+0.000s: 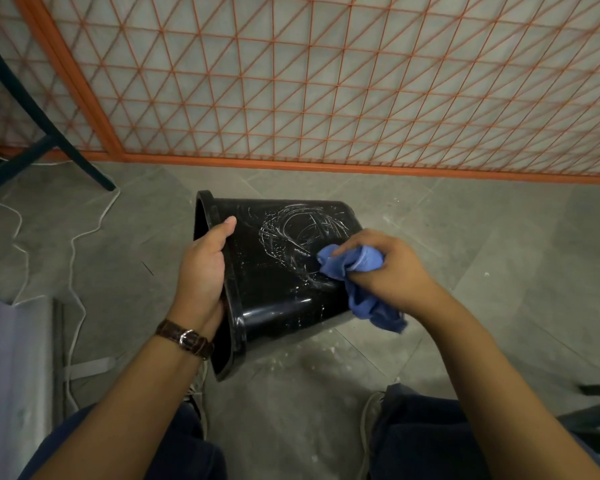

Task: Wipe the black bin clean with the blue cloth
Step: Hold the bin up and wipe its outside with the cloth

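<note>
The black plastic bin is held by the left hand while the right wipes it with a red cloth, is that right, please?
Not quite: the head view shows the crumpled fabric cloth in the right hand is blue, not red.

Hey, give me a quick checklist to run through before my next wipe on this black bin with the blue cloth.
1. Left hand grip on the rim of the black bin: ok, thumb over the outer wall, fingers hidden inside.
2. Right hand grip on the blue cloth: ok, bunched in curled fingers.
3. Cloth touching the bin: ok, pressed on the outer wall.
4. Outer wall clean: not ok, white smears swirl beside the cloth, with specks lower down.
5. Inside clean: cannot tell, the opening faces left, away from the camera.
</note>
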Demonstrator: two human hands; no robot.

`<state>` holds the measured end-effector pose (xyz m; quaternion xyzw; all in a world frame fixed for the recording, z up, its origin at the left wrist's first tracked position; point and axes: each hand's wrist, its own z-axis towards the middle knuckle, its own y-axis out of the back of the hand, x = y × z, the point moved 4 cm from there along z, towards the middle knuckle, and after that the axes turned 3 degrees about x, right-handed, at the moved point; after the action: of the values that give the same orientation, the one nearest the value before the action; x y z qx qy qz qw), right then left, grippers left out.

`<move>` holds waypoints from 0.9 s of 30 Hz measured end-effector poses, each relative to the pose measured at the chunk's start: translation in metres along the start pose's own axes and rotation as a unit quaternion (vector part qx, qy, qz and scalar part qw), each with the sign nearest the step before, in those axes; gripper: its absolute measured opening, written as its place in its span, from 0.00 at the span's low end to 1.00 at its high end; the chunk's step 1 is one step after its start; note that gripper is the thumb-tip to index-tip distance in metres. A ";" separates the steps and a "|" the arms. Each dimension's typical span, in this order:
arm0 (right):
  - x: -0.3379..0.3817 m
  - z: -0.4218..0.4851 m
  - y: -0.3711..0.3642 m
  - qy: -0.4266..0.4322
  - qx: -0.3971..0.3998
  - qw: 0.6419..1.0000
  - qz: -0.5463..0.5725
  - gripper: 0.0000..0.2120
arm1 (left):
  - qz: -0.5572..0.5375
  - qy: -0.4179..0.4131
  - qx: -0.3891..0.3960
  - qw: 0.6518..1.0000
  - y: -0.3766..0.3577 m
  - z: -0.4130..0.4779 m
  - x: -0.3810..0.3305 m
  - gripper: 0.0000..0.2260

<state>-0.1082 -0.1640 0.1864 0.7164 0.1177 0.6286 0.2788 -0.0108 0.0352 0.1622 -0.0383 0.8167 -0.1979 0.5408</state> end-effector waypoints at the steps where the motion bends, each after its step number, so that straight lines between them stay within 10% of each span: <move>1: -0.004 0.001 0.005 -0.033 -0.038 0.999 -0.004 0.08 | 0.001 0.006 0.004 1.000 -0.001 0.001 0.003 0.10; 4: -0.005 0.001 0.008 -0.055 -0.115 0.986 -0.110 0.07 | -0.003 0.015 0.011 1.000 -0.004 0.001 0.010 0.10; 10: 0.008 -0.003 -0.008 0.019 0.040 0.999 0.016 0.14 | -0.007 0.013 -0.018 1.000 -0.004 -0.001 0.010 0.09; 15: 0.000 0.002 0.007 -0.003 -0.091 0.995 -0.046 0.15 | -0.021 0.018 0.003 1.000 -0.009 -0.001 0.013 0.10; 21: 0.003 0.001 -0.014 0.037 0.029 0.999 0.014 0.13 | -0.026 0.003 -0.033 0.999 -0.003 -0.002 0.004 0.09; 27: -0.004 0.006 -0.002 -0.025 -0.113 0.989 -0.090 0.10 | -0.044 0.008 -0.015 0.999 -0.007 -0.005 0.008 0.09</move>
<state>-0.1031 -0.1658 0.1816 0.6826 0.1029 0.5921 0.4158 -0.0199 0.0282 0.1598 -0.0807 0.8216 -0.2090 0.5242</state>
